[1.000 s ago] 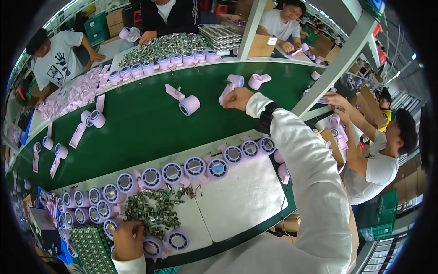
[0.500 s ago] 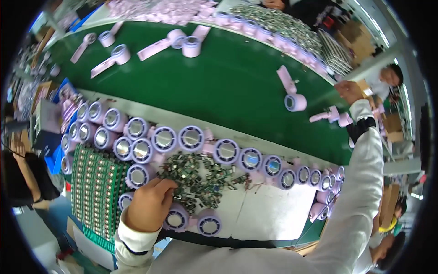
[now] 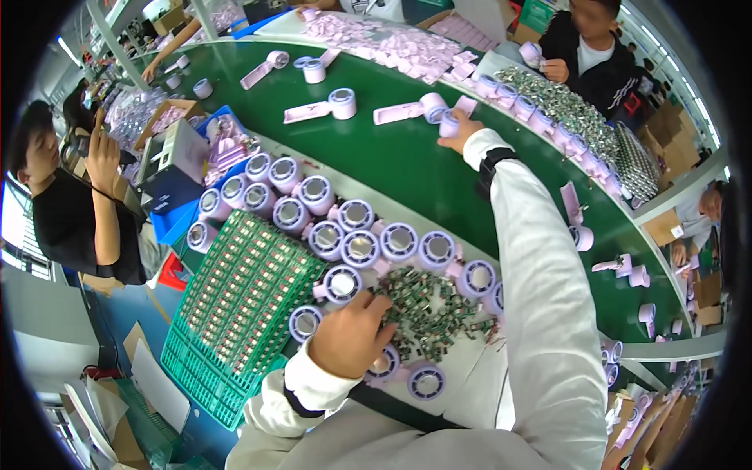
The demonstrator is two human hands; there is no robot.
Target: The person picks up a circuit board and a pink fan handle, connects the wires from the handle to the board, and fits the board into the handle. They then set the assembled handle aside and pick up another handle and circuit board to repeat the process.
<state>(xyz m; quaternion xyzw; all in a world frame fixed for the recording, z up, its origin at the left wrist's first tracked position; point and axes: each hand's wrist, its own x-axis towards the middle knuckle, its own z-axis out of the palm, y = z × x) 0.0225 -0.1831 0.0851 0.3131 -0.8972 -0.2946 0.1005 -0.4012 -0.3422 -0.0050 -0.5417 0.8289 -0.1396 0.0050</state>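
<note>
My right hand (image 3: 460, 129) reaches far out over the green belt (image 3: 407, 164) and closes around a lilac handheld fan (image 3: 429, 110) lying there. My left hand (image 3: 350, 333) rests, fingers curled, at the near edge of a pile of small dark green parts (image 3: 431, 309) on the white bench top (image 3: 474, 384). Whether it pinches any part is hidden. Round lilac fan heads (image 3: 360, 247) stand in rows around the pile. Both arms wear white sleeves, and a black band circles the right wrist.
A green grid tray (image 3: 235, 301) of small components lies at my left. More lilac fans (image 3: 329, 106) lie along the belt. Other people work across the belt and at the left. A blue bin (image 3: 176, 223) and a grey box sit beyond the tray.
The view has swung left and down. My right hand has stretched further along the belt onto a fan. My left hand stays at the parts pile.
</note>
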